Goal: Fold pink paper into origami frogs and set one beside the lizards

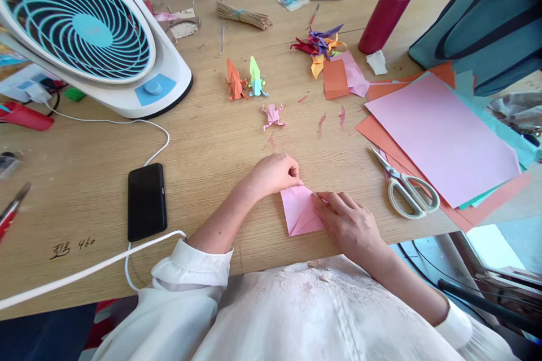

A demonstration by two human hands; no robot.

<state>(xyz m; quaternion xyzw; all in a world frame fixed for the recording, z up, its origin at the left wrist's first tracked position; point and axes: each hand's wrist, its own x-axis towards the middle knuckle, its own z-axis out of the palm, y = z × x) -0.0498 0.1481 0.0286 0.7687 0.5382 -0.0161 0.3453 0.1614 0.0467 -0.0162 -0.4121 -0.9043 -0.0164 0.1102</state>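
A small pink sheet of origami paper [297, 207] with diagonal creases lies near the table's front edge. My left hand [277, 172] is at its top edge, the fingers curled and pinching the paper there. From the right, my right hand [346, 219] presses on the paper's right edge with bent fingers and covers that corner. Just beyond my hands sits a pink folded paper frog [274, 116]. Behind it stand an orange folded paper figure [236, 82] and a green and blue one [256, 79].
Scissors [409, 186] lie to the right, beside a stack of coloured paper [444, 130]. A dark red flask [392, 8] stands behind. On the left are a phone [147, 202], a white cable [105, 265] crossing near my left forearm, and a fan [169, 76].
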